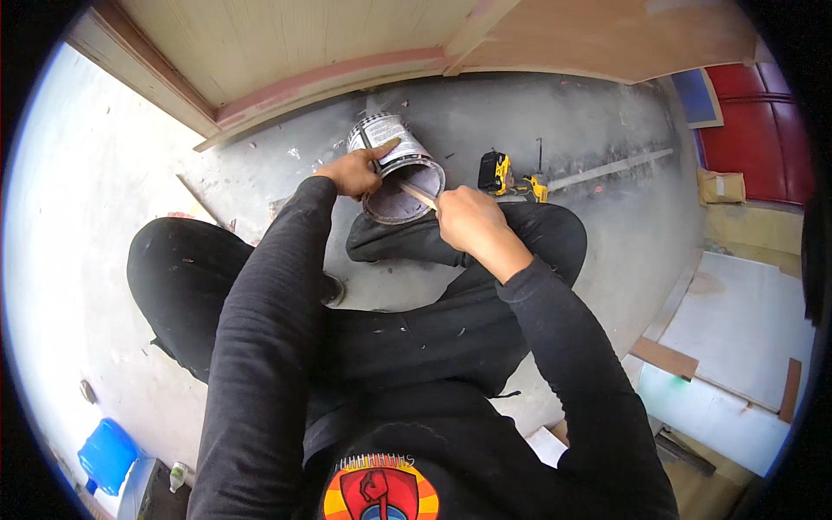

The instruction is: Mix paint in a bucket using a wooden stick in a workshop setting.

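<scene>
Two bare hands are observed, one to each side of a single can. One metal can [381,137] is located between the two sets of fingers; it is tilted, with its open mouth turned toward the wearer, and its inner wall is seen to be coated in grey. By the fingers of the left hand [354,172], the can is gripped at its left side near the rim, the thumb being laid along the outer wall. By the fingers of the right hand [472,224], closed together, one flat wooden stick [419,192] is held, its far end being placed inside the mouth. Whether the can is supported by the leg beneath is not determined.

One yellow-and-black power tool [529,185] is noted on the floor [615,234], just beyond and to the right of the right fingers. One wooden panel structure [303,43] is recorded ahead of both hands. Well to the right of the right fingers, one red padded panel [750,130] and two brown strips [664,358] are counted. One blue container [108,455] is found well behind and left of the left fingers.
</scene>
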Tool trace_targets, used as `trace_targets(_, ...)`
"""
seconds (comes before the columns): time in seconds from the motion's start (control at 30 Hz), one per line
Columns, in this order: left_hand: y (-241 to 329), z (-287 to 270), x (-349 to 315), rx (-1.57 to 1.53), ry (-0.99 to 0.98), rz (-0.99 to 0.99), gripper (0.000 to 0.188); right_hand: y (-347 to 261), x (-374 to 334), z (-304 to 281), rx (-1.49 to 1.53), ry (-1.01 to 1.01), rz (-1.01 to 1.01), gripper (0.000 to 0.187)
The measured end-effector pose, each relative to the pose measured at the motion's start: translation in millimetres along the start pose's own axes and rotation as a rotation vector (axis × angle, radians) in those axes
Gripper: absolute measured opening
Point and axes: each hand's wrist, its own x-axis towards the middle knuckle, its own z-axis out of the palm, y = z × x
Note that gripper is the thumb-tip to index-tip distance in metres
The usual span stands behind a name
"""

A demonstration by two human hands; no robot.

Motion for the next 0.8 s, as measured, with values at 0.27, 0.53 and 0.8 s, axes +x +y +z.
trace_targets(0.27,1,-2,-5,-0.040,0.032,0.044,0.080,-6,-15,-25,-0.030,-0.091,-0.037,0.020)
trace_targets(0.53,2,4,-1,-0.059,0.015,0.029,0.081,-6,12,-39,-0.113,-0.101,0.008,0.020)
trace_targets(0.8,10,6,1,0.011,0.044,0.061,0.081,-8,-18,-35,-0.108,-0.112,-0.033,0.018)
